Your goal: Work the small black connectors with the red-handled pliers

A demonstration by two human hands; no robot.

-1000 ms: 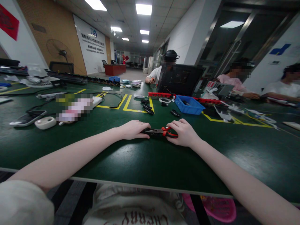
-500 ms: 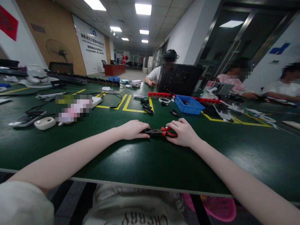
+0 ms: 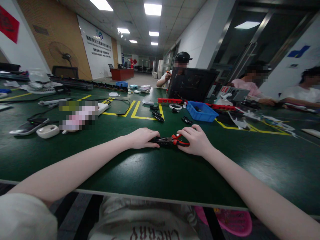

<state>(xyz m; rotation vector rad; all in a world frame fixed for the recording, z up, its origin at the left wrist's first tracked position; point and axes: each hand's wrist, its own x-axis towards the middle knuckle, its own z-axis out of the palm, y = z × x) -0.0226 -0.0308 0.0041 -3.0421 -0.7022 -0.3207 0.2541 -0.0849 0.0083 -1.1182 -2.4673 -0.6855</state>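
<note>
Red-and-black needle-nose pliers [image 3: 172,140] are gripped by their handles in my right hand [image 3: 195,141], with the jaws pointing left. My left hand [image 3: 143,138] is closed on a small black part [image 3: 157,141], mostly hidden by the fingers and the pliers. The jaws lie over this black part; whether they clamp it I cannot tell. Both hands are low over the green table [image 3: 140,173]. Beyond them lie several similar black parts [image 3: 157,115] and another black part [image 3: 186,120] nearer my right hand.
A blue bin [image 3: 202,115] with something dark inside stands beyond my right hand. Behind it are a red strip [image 3: 170,100] and a large black panel [image 3: 192,85]. A phone [image 3: 29,127] and a white oval object [image 3: 48,131] lie left. Co-workers sit across the table.
My hands stay nearly in place; the right fingers shift slightly on the plier handles. Across the table, a co-worker's hand has risen.
</note>
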